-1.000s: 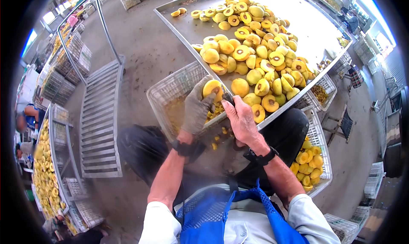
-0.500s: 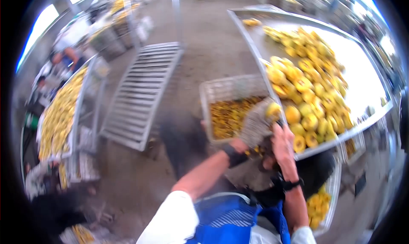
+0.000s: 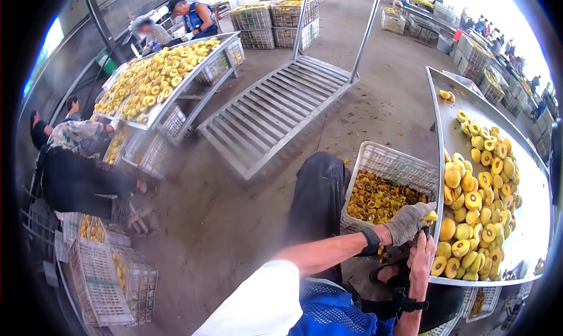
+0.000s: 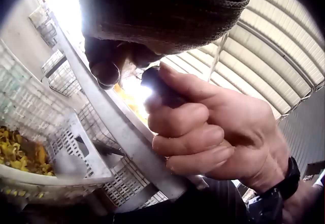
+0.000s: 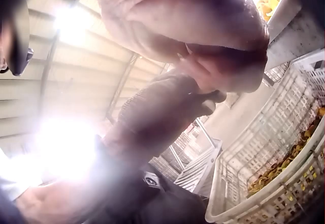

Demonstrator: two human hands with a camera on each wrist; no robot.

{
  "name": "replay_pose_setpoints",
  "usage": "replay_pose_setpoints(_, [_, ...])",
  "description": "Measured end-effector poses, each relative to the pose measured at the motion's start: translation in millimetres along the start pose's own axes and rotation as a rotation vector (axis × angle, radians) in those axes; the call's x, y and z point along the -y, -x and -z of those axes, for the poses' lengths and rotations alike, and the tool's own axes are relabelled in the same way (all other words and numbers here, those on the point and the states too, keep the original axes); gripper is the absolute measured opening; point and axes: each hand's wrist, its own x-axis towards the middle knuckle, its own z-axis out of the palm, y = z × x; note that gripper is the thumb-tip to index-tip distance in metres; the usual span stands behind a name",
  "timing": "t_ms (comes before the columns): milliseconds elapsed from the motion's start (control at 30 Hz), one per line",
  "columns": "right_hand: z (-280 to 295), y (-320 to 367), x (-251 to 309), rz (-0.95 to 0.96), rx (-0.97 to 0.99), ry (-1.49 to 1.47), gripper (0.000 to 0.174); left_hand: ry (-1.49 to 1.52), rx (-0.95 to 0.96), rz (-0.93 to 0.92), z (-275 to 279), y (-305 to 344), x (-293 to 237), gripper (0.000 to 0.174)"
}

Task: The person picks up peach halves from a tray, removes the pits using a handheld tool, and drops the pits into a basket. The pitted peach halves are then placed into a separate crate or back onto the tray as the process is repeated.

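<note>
The gloved left hand (image 3: pixel 409 223) holds a yellow fruit piece (image 3: pixel 430 217) beside the metal tray's near-left edge. Just below it, the bare right hand (image 3: pixel 421 255) grips a dark tool whose shape is mostly hidden; in the left wrist view the right hand (image 4: pixel 213 127) has its fingers curled round the tool's dark handle (image 4: pixel 162 88). Halved yellow fruits (image 3: pixel 469 213) are heaped on the tray (image 3: pixel 434 131). Under the left hand stands a white crate (image 3: pixel 390 154) with small orange-brown fruit scraps (image 3: pixel 381 198).
A slatted metal cart (image 3: pixel 275 110) stands ahead on the floor. At the left, people work around another table (image 3: pixel 143 125) heaped with fruit (image 3: pixel 158 78). White crates (image 3: pixel 97 283) stand at the lower left, and stacked crates (image 3: pixel 296 28) farther back.
The head view has swung left, so the tray, crate and hands now appear farther right, with more of the left table and people showing. Both hands keep their holds close together.
</note>
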Motion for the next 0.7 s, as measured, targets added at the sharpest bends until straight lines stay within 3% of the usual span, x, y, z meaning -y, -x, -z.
replay_pose_setpoints(33, [1,-2,-1,0.039,-0.017,0.067,0.030,-0.073,0.043,0.029,1,-1,-3,0.050])
replay_pose_setpoints(100, [6,-5,-10,0.057,-0.012,0.135,0.031,0.185,0.066,0.132,-7,0,8,0.054])
replay_pose_setpoints(133, [8,-13,-21,0.189,-0.032,0.261,0.031,0.203,-0.010,0.036,-9,0,7,0.027])
replay_pose_setpoints(167, [10,-18,-30,0.322,-0.049,0.388,0.030,0.212,-0.054,-0.009,-8,1,8,0.022])
replay_pose_setpoints(200, [11,-15,-28,0.320,-0.040,0.393,0.030,0.220,-0.098,-0.055,-7,2,5,0.029])
replay_pose_setpoints(233, [11,-14,-24,0.237,-0.017,0.334,0.031,0.047,-0.045,-0.057,-2,2,3,0.024])
replay_pose_setpoints(300, [11,-9,-11,0.148,0.004,0.277,0.032,-0.292,0.075,-0.061,8,1,-2,0.062])
replay_pose_setpoints(367, [13,-3,4,-0.054,0.123,0.092,0.032,-0.263,0.152,0.053,8,-1,-3,0.059])
replay_pose_setpoints(400, [14,-2,3,-0.061,0.130,0.099,0.032,-0.082,0.126,0.079,6,-4,-6,0.057])
replay_pose_setpoints(500, [22,-13,-16,-0.048,0.145,0.134,0.030,-0.276,0.096,-0.039,7,4,-7,0.049])
replay_pose_setpoints(567, [30,-37,-61,0.404,0.049,0.360,0.029,-0.202,0.108,0.083,-5,3,11,0.046])
replay_pose_setpoints(600, [25,-17,-29,0.149,0.120,0.262,0.029,-0.157,0.103,0.125,-10,3,20,0.046])
replay_pose_setpoints(633, [25,-13,-20,0.150,0.122,0.260,0.029,-0.113,0.096,0.166,-16,2,29,0.045])
replay_pose_setpoints(700, [25,-10,-11,-0.069,0.216,0.034,0.030,-0.211,0.114,0.072,-2,3,-2,0.045])
